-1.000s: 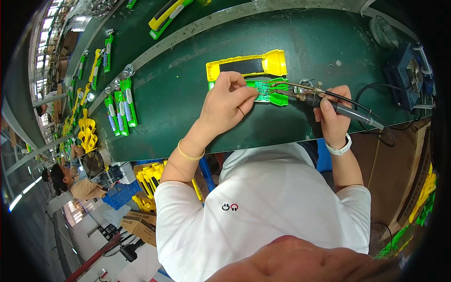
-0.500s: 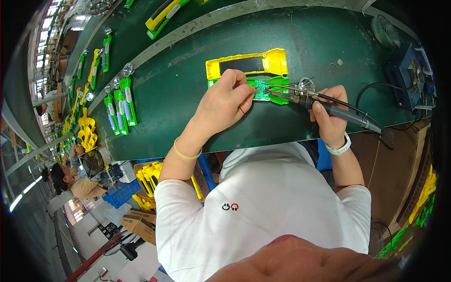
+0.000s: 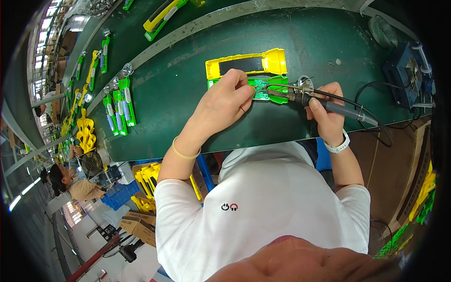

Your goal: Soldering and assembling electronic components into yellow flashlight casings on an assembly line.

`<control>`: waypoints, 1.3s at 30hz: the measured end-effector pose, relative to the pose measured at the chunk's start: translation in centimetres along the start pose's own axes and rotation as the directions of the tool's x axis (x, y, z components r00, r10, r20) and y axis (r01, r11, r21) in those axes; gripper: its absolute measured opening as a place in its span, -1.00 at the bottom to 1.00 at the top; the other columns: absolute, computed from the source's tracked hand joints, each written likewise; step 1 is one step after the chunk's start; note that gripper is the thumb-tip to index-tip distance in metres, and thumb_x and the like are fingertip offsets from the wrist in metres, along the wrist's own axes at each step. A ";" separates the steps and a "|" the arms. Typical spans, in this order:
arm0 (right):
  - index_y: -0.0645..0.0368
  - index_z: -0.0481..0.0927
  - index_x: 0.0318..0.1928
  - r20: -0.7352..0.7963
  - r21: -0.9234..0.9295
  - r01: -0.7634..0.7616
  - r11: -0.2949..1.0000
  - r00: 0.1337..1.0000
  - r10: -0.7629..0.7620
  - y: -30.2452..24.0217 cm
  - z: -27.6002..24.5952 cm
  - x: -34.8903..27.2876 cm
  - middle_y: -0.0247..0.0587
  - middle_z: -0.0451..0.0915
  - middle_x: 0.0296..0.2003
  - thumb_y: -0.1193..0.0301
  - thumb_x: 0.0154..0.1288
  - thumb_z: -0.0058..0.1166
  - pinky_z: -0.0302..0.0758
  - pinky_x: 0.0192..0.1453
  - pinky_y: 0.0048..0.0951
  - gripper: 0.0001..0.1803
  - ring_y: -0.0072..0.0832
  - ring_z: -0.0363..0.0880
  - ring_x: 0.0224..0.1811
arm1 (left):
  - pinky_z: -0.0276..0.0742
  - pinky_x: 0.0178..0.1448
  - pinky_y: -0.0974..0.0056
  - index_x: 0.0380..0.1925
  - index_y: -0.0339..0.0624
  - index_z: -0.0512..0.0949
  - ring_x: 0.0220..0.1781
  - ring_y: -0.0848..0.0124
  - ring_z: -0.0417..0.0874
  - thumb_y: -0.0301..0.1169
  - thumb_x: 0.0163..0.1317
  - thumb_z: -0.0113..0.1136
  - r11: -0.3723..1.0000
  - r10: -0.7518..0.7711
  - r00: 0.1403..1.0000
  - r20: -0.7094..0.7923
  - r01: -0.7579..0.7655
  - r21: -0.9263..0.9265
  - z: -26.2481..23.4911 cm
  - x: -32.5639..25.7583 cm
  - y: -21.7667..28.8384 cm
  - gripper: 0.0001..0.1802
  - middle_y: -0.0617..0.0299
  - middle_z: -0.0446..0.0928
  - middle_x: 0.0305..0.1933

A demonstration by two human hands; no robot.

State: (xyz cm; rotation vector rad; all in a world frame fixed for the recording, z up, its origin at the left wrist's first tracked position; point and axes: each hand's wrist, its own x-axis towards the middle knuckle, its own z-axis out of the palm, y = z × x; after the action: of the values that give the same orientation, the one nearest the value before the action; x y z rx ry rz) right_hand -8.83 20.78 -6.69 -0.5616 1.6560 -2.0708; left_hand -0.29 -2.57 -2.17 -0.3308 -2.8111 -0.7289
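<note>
Barely a shift since half a second ago: the left hand (image 3: 224,104) has stayed pinched down on the small green circuit board (image 3: 261,90), and the right hand (image 3: 327,112) has kept the soldering iron (image 3: 329,104) levelled at it, the tip perhaps edged a touch closer in. That steadiness suggests the joint is being worked right now, with both hands locked in position.

The left hand's fingers are curled and pressing the board flat against the green housing piece (image 3: 277,89), which lies on the desk (image 3: 197,94) a little back from its near edge, in front of the person. Just beyond it, touching or nearly so, lies a yellow housing shell (image 3: 272,61) with a dark window. The right hand is clenched around the iron's dark handle, and its cable (image 3: 376,127) loops away toward the desk's right edge, where a blue soldering station (image 3: 405,75) stands. A small round metal piece (image 3: 304,82) rests just behind the iron's tip.

Off toward the left edge, a row of assembled green-and-white units (image 3: 123,105) lies well apart from the work.
</note>
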 end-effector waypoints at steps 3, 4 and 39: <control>0.18 0.24 -0.26 -0.036 0.044 0.021 0.999 0.999 -0.019 -0.7 -0.2 0.0 -0.31 0.42 -0.52 0.51 0.21 0.07 0.30 -0.53 -0.67 -0.75 -0.71 0.34 -0.61 | 0.50 -0.33 0.31 -0.48 -0.22 0.52 -0.40 0.30 0.48 -0.62 -0.12 0.25 1.000 -0.001 1.000 0.008 0.001 -0.008 0.1 0.2 0.1 -0.84 0.16 0.34 -0.34; 0.18 0.24 -0.26 -0.051 0.042 0.029 0.999 0.998 -0.027 -0.9 -0.2 -0.2 -0.30 0.43 -0.52 0.50 0.22 0.07 0.31 -0.52 -0.67 -0.76 -0.71 0.34 -0.61 | 0.50 -0.33 0.31 -0.48 -0.22 0.52 -0.40 0.30 0.48 -0.62 -0.12 0.25 1.000 0.012 1.000 0.004 -0.012 -0.013 0.1 0.3 0.2 -0.84 0.16 0.34 -0.34; 0.17 0.23 -0.27 -0.114 0.102 0.022 0.995 0.993 -0.010 0.1 0.4 -1.3 -0.31 0.42 -0.56 0.51 0.21 0.08 0.31 -0.57 -0.67 -0.75 -0.72 0.32 -0.64 | 0.52 -0.33 0.32 -0.36 -0.17 0.59 -0.32 0.34 0.55 -0.51 -0.15 0.17 0.929 0.314 0.947 -0.068 -0.292 0.228 -0.2 -0.9 -0.8 -0.76 0.24 0.47 -0.42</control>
State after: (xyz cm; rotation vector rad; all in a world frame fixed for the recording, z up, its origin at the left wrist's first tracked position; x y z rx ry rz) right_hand -7.53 21.22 -6.76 -0.4315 1.5989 -2.2225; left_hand 0.40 -3.45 -2.59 -0.6500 -2.6216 -0.3591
